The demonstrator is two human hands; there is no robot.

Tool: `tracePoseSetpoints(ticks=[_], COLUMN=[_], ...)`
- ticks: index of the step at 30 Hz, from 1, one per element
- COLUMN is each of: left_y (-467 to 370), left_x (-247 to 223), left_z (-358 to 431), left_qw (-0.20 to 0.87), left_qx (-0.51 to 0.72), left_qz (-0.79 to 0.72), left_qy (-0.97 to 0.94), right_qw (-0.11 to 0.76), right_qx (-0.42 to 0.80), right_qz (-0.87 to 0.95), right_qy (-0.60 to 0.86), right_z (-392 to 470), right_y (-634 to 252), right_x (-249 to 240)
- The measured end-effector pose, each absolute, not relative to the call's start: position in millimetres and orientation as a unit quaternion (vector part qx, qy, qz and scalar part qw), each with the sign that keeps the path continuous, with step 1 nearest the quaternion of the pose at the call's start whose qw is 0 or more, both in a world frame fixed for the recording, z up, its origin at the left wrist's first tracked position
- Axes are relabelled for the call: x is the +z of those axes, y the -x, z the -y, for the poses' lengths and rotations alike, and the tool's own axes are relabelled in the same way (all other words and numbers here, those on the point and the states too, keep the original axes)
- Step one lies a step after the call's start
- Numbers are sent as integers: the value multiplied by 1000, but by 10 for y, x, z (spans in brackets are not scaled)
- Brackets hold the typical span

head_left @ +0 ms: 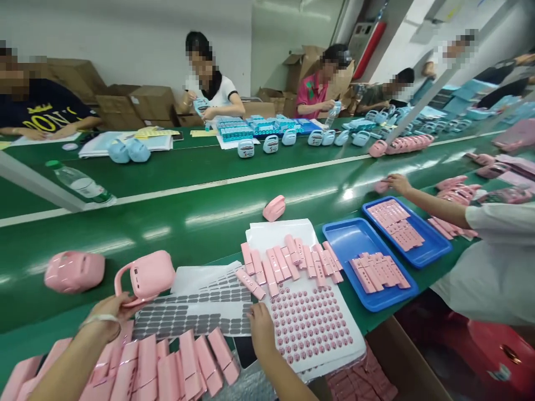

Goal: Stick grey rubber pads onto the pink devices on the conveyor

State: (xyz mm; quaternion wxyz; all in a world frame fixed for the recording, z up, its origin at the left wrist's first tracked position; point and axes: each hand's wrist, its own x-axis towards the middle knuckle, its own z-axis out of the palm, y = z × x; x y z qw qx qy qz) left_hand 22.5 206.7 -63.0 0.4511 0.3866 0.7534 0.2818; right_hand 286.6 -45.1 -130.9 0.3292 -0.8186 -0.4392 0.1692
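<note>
My left hand [112,312] grips the handle of a pink rounded device [152,275] at the left, above a sheet of grey stickers [196,312]. My right hand [261,323], its fingers curled, rests between that sheet and a white sheet of round pink stickers [311,328]; whether it holds anything is too small to tell. Several pink bars [278,262] lie across the top of the round-sticker sheet. More pink bars [148,362] are heaped in front of me, between my forearms. Another pink device [75,272] stands on the green surface at the far left.
Two blue trays [330,231] [443,245] with pink bars are at the right, beside a co-worker's arm [438,206]. A small pink device [274,208] lies on the green belt [200,211]. Behind it are a bottle [83,184], blue devices [246,148] and several seated people.
</note>
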Motion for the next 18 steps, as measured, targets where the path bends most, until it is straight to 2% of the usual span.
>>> tracePoseSetpoints(ticks=[4,6,12,18], left_y=[80,187,360,509], left_x=[-603,-536,-442,-560], left_z=[-1171,-753,-39,252], left_qw=[594,615,583,590], left_qx=[307,338,381,432], left_qz=[-709,-702,-715,-675], left_qy=[-225,-120,-60,-100], right_qw=[283,237,74,-27], right_qx=[157,155,155,160], right_qz=[490,530,688,798], right_qy=[810,799,705,580], right_z=[474,463,314,20], right_y=[-2916,-2957,-3182,-3353], right_x=[-1260,-1235,-1069,-967])
